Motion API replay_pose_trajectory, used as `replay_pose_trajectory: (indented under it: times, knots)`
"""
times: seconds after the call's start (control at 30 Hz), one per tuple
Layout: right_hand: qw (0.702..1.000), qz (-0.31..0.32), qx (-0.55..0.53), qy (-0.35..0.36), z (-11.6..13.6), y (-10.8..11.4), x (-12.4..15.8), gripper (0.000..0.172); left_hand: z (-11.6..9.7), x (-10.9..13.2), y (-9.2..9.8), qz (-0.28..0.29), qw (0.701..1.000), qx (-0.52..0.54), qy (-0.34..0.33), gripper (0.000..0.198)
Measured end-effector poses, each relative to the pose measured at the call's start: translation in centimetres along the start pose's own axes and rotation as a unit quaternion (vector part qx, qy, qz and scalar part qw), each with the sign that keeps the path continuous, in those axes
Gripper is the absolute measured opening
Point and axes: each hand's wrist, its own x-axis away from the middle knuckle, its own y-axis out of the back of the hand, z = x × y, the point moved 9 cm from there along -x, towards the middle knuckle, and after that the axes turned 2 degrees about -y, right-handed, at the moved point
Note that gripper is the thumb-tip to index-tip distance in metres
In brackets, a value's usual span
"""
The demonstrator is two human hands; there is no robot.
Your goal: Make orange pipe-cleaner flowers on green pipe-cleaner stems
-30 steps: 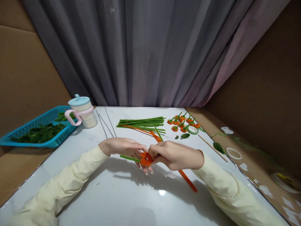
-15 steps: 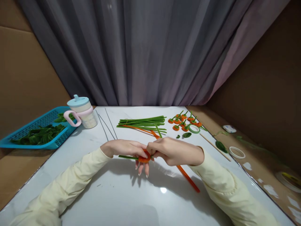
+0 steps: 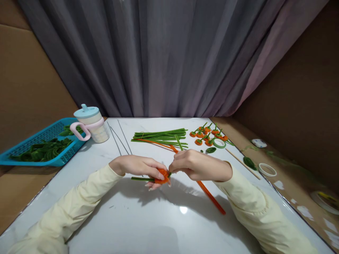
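The orange piece (image 3: 164, 178) pinched by the left hand (image 3: 141, 167) could be deformed if its three-o'clock green tip (image 3: 170, 174), gripped by the right hand (image 3: 197, 165), were overpulled.

- My table (image 3: 127, 229) is brightly lit and glossy, with a small white glare spot (image 3: 183, 210) on the near side of my right hand (image 3: 200, 165).
- Soft-edged shadows spread below my left hand (image 3: 140, 169) and right sleeve (image 3: 251, 208), suggesting light from above.
- Beyond my hands, the grey curtain (image 3: 164, 60) is dimmer; the brown wall (image 3: 293, 77) far right of my right hand is darkest.
- Fine detail around my fingertips looks soft.
- Outward from both hands, wide-angle distortion stretches my sleeves and splays the table's sides.
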Motion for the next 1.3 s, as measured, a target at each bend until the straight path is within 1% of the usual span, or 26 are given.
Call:
replay_pose_trajectory:
  times: [0.2,0.3,0.37,0.5,0.73,0.87,1.0,1.1,1.17,1.23,1.3]
  knots:
    - [0.999,-0.028,-0.024,-0.009,0.0,0.7,0.3,0.027,-0.3,0.2,0.7,-0.044,0.999,-0.004,0.005,0.019]
    - [0.999,-0.044,-0.011,-0.02,0.3,1.0,0.4,0.017,-0.3,0.2,1.2,-0.071,0.997,0.022,0.002,0.017]
    - [0.998,-0.053,0.011,-0.024,0.5,1.1,0.5,0.013,-0.2,0.1,1.3,-0.078,0.996,0.041,-0.002,0.014]
    - [0.996,-0.063,0.059,-0.039,0.6,1.0,0.5,0.017,-0.2,0.0,1.2,-0.072,0.995,0.062,-0.012,0.012]
    - [0.993,-0.077,0.084,-0.018,1.3,1.0,0.5,0.019,-0.7,0.1,1.0,-0.065,0.993,0.094,-0.036,0.013]
    - [0.99,-0.089,0.107,-0.005,1.5,1.1,0.4,0.023,-0.8,0.2,1.0,-0.081,0.99,0.105,-0.039,0.012]
    - [0.989,-0.098,0.109,0.011,1.6,1.2,0.4,0.024,-0.9,0.1,0.8,-0.081,0.989,0.116,-0.039,0.012]
    - [0.991,-0.09,0.097,0.018,1.5,1.1,0.5,0.023,-0.9,0.1,0.7,-0.075,0.989,0.119,-0.04,0.012]
    - [0.993,-0.079,0.091,0.018,1.5,1.0,0.4,0.024,-0.9,0.2,0.7,-0.075,0.992,0.098,-0.036,0.014]
    - [0.994,-0.062,0.089,0.015,1.4,0.7,0.4,0.024,-0.7,0.2,1.0,-0.081,0.996,0.032,-0.018,0.016]
    - [0.996,-0.035,0.085,0.015,1.4,0.2,0.2,0.022,-0.3,0.4,1.5,-0.101,0.994,-0.049,0.01,0.016]
